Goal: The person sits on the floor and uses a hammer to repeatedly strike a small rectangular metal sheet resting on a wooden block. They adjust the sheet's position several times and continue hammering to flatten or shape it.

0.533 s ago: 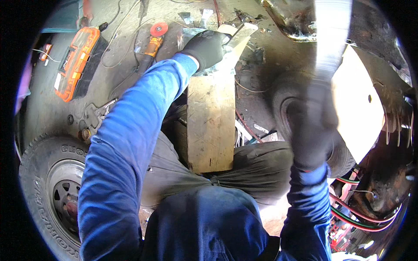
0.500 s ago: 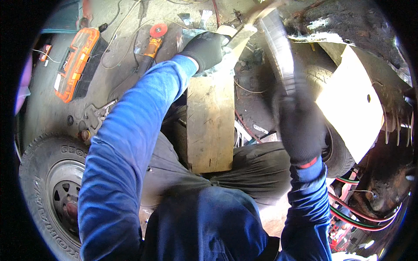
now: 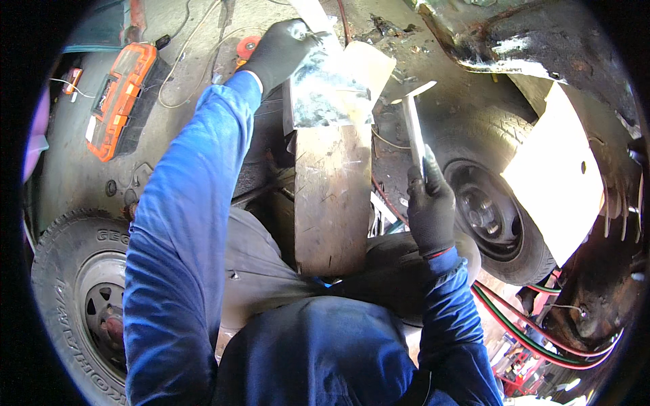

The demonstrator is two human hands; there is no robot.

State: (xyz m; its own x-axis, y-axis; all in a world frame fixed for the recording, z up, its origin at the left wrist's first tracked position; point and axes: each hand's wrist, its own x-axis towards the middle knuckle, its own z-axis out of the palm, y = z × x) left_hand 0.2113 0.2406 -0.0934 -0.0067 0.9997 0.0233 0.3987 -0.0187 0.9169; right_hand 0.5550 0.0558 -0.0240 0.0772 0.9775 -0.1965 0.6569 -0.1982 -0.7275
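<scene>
The left hand (image 3: 281, 54), in a dark glove, is closed on the far left edge of a shiny metal sheet (image 3: 325, 98), its fingertips partly lost in glare; the right hand (image 3: 432, 213), gloved too, is wrapped around the handle of a hammer (image 3: 414, 128), whose head stands up and away from the sheet, with bare floor showing between. The sheet lies over the far end of a wooden block (image 3: 332, 196), its near edge crossing the block and its left edge bent down. The block runs back between the person's legs (image 3: 261, 264), which leave little room on either side. To the right, a wheel (image 3: 484, 210) and a pale panel (image 3: 552, 176) (one small hole near its right edge) crowd the hammer side. Leftward there is more open floor, past a red disc (image 3: 248, 47) near the left wrist, as far as an orange-and-black tool case (image 3: 122, 101); its contents cannot be made out. Another wheel (image 3: 61, 284) sits just beside the left sleeve (image 3: 183, 183).
</scene>
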